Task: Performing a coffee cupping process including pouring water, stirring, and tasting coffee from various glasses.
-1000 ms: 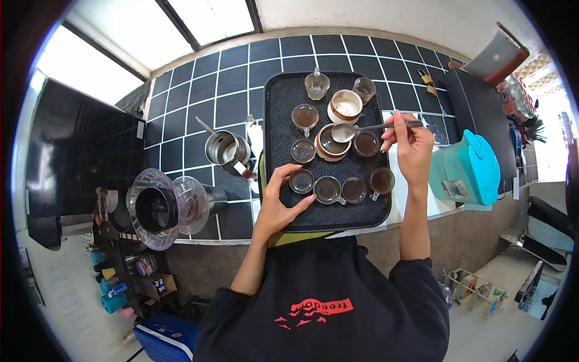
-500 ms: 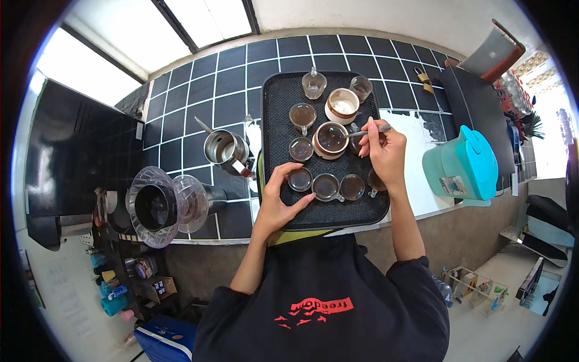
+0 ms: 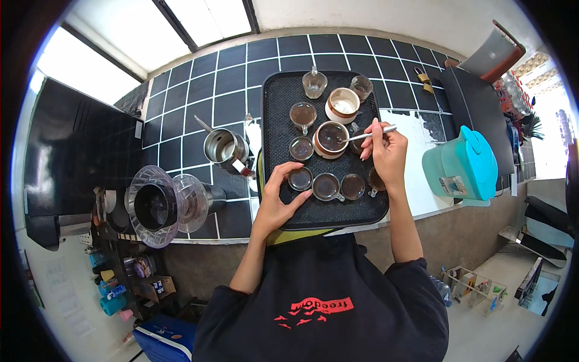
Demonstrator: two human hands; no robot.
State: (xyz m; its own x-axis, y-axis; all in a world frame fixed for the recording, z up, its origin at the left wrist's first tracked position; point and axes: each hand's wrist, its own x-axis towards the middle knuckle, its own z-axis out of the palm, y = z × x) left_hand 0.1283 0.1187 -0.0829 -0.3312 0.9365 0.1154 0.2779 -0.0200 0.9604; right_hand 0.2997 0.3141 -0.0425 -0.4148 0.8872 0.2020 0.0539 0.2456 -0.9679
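Observation:
My right hand (image 3: pixel 389 151) pinches the handle of a metal spoon (image 3: pixel 386 129) whose other end dips into dark liquid in a brown-and-white ceramic pot (image 3: pixel 332 154). Thumb and fingers of my left hand (image 3: pixel 280 196) curve around a small glass cup (image 3: pixel 300 180) of dark drink. Beside it stand more filled glass cups, one (image 3: pixel 326 187) in the middle and one (image 3: pixel 352 187) to its right. Another filled cup (image 3: pixel 376 180) is partly hidden by my right wrist. Behind the pot is a second ceramic pot (image 3: pixel 342 106) with white contents.
All these stand on a black tray (image 3: pixel 280 90), with two nearly colourless glass cups (image 3: pixel 314 84) at its far end. A small metal pot (image 3: pixel 226 149) and a clear-rimmed dripper (image 3: pixel 154 208) are left of it. A turquoise pitcher (image 3: pixel 464 163) stands right, near the counter's edge.
The spoon's handle has swung slightly, its outer end now further right, while its tip stays in the dark liquid. My left thumb has drawn slightly closer to the cup.

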